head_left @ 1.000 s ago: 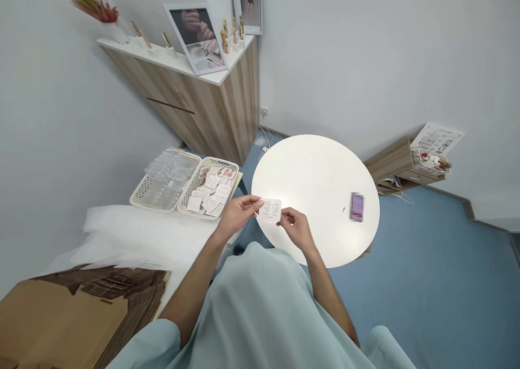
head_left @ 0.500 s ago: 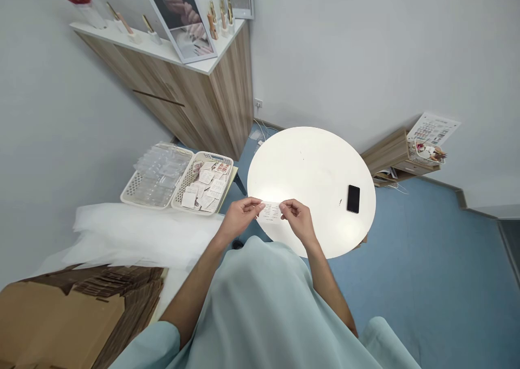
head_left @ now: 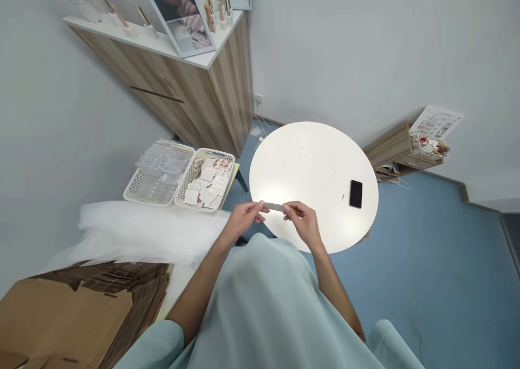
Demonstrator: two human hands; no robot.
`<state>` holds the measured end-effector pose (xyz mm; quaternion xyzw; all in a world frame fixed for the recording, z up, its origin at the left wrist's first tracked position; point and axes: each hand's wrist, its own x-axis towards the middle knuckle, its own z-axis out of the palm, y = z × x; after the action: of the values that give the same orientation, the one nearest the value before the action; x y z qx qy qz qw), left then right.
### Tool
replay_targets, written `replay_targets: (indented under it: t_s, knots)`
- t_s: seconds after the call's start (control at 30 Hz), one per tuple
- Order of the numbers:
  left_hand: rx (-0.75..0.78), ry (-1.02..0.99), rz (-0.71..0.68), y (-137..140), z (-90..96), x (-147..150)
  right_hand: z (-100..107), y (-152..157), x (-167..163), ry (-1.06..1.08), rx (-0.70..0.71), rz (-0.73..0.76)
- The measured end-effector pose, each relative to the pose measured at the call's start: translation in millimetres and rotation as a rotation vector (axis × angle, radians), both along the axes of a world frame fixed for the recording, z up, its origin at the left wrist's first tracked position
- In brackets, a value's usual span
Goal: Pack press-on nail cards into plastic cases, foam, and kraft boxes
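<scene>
A small printed paper card [head_left: 273, 207] is stretched between my two hands, tilted so that only a thin grey strip of it shows. My left hand [head_left: 245, 218] pinches its left end between thumb and fingers. At the other end, my right hand [head_left: 303, 220] grips it the same way. Both hands are above the near left edge of a round white table [head_left: 312, 157]. The print on the card cannot be read at this angle.
Left of the table stand a basket of small paper cards [head_left: 208, 182] and a basket of clear plastic packs [head_left: 160, 171]. White wrapping sheet [head_left: 138, 228] and flat cardboard boxes [head_left: 60, 320] lie nearer me. A phone [head_left: 356, 194] rests on the table's right side.
The card has tipped from showing its printed face to nearly edge-on. Both hands keep hold of its ends and have turned slightly. The whole view has shifted a little.
</scene>
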<state>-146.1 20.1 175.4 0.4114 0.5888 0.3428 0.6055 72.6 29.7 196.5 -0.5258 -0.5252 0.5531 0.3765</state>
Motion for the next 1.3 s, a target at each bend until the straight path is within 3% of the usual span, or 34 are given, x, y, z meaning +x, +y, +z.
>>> replay_targets:
  t_s: [0.43, 0.6, 0.9, 1.13, 1.3]
  knots:
    - [0.111, -0.189, 0.092, -3.1, 2.8, -9.4, -3.3, -18.1, 3.4, -0.097, -0.002, 0.034]
    - [0.102, -0.274, 0.101, -2.9, 4.4, -10.5, -5.8, -15.3, 2.3, -0.037, -0.044, 0.011]
    - [-0.040, -0.572, -0.095, -11.6, 6.8, -12.5, -9.5, -15.9, -7.4, 0.163, -0.127, 0.106]
    - [0.004, -0.442, 0.010, -15.3, 3.1, -8.6, -1.3, -18.4, -13.9, 0.020, -0.143, 0.148]
    - [0.046, -0.255, 0.133, -17.6, -1.7, -6.4, 4.9, -27.4, -23.4, -0.152, -0.006, 0.120]
